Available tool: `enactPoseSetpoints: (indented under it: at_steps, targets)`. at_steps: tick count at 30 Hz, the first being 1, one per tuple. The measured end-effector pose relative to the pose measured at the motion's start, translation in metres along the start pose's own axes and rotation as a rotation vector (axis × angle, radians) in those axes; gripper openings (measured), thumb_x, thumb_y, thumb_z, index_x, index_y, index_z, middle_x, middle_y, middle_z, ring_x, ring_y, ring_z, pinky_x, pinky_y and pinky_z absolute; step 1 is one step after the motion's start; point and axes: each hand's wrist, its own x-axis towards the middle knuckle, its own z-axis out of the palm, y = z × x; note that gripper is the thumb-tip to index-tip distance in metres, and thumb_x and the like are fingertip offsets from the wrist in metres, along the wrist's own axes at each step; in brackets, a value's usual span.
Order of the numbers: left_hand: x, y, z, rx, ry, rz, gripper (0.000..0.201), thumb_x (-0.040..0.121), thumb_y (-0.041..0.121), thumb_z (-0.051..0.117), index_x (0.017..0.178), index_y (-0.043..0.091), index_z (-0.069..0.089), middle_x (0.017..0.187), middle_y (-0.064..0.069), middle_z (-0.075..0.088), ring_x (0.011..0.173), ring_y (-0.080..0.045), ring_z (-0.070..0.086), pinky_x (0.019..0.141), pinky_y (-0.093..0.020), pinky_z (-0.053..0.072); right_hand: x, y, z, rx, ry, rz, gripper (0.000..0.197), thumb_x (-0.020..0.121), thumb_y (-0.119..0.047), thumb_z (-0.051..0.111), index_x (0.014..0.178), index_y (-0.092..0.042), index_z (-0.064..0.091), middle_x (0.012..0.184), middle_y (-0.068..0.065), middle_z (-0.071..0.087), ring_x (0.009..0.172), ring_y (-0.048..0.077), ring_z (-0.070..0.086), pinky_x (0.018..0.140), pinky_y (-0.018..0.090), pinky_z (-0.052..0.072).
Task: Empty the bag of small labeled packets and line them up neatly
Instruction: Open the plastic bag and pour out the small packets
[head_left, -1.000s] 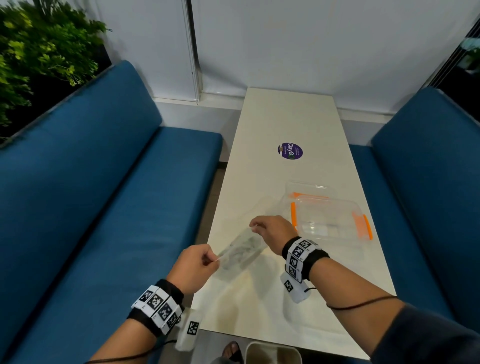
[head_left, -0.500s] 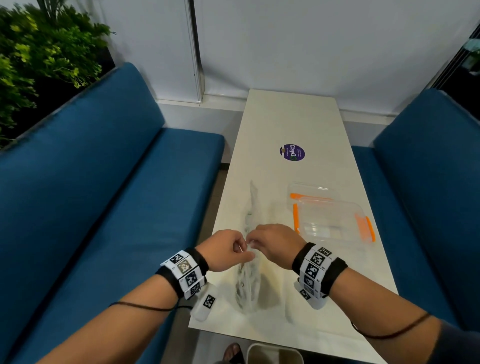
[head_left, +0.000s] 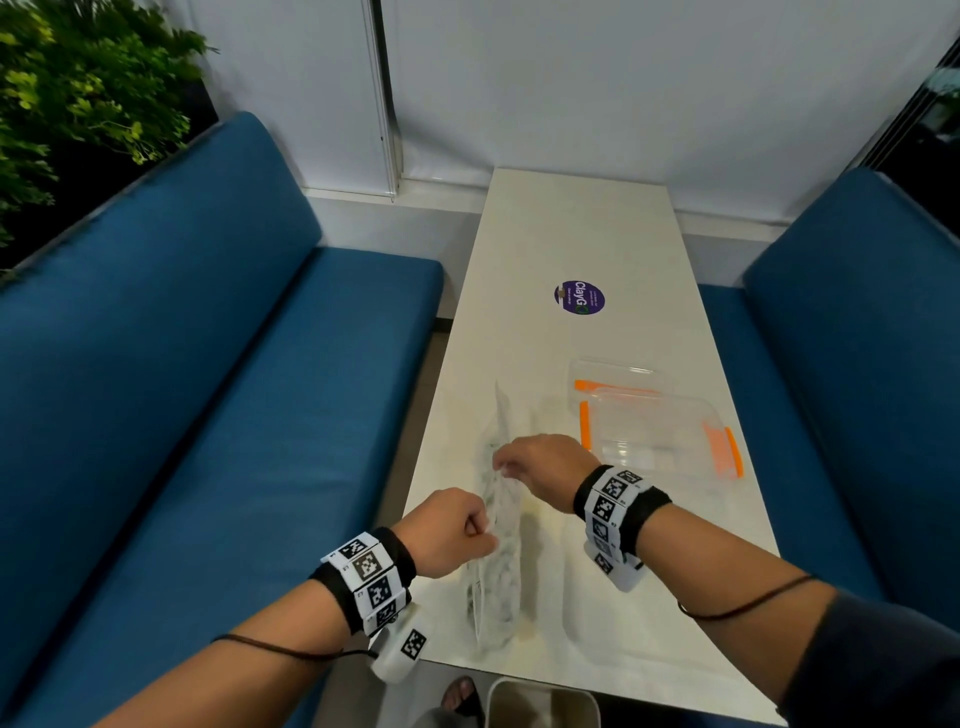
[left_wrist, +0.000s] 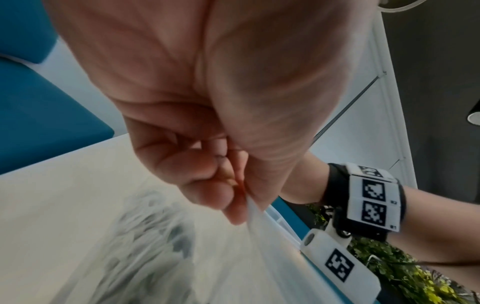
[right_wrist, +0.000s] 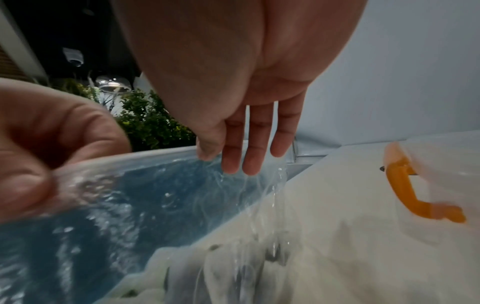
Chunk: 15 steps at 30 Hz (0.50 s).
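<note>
Both hands are on one clear bag (head_left: 496, 561), held up over the near end of the desk (head_left: 566, 234), left of centre. Left hand (head_left: 449, 530) is fisted, thumb and forefinger pinching the bag's top edge at the near side. Right hand (head_left: 545, 470) pinches the same edge further along, thumb against index, with the other three fingers (right_wrist: 255, 148) hanging straight in the right wrist view. The bag hangs edge-on to the head camera; its top edge, the long axis, runs roughly away from the person, its lower end down near the desk's front edge, and one corner pokes up beyond the right hand. The hands are close together on that edge, the left nearer the body and the right further out, so my read is the mouth gets pulled apart next, or the bag tipped, with the contents dropping onto the desk under it. Packets (right_wrist: 161, 269) are still inside, bunched low as pale shapes with dark print; I can't count them, too blurred. None are on the desk yet. Counts: one bag, two hands, one clear container with orange clips (head_left: 660, 441) just right of the right hand, with what looks like its lid behind it, and one purple sticker (head_left: 579, 298) further up the desk.
</note>
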Motion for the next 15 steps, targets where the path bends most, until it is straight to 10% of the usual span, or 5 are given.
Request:
enactPoseSetpoints:
  at_steps: [8, 15]
  targets:
    - [0.01, 0.009, -0.016, -0.03, 0.087, -0.053, 0.032, 0.086, 0.052, 0.072, 0.085, 0.02, 0.065, 0.072, 0.012, 0.061, 0.062, -0.002, 0.054, 0.059, -0.018, 0.042, -0.014, -0.01, 0.005, 0.019, 0.041, 0.009, 0.029, 0.108, -0.033, 0.042, 0.128, -0.026, 0.062, 0.116, -0.001, 0.065, 0.1, 0.023, 0.063, 0.074, 0.03, 0.038]
    - [0.014, 0.018, -0.008, -0.05, 0.05, -0.013, 0.017, 0.091, 0.025, 0.066, 0.081, 0.012, 0.065, 0.071, 0.007, 0.065, 0.051, 0.002, 0.053, 0.056, -0.016, 0.047, -0.013, 0.001, -0.004, -0.029, -0.038, -0.037, 0.025, 0.107, -0.029, 0.048, 0.127, -0.028, 0.064, 0.114, -0.003, 0.068, 0.103, 0.022, 0.064, 0.075, 0.031, 0.041]
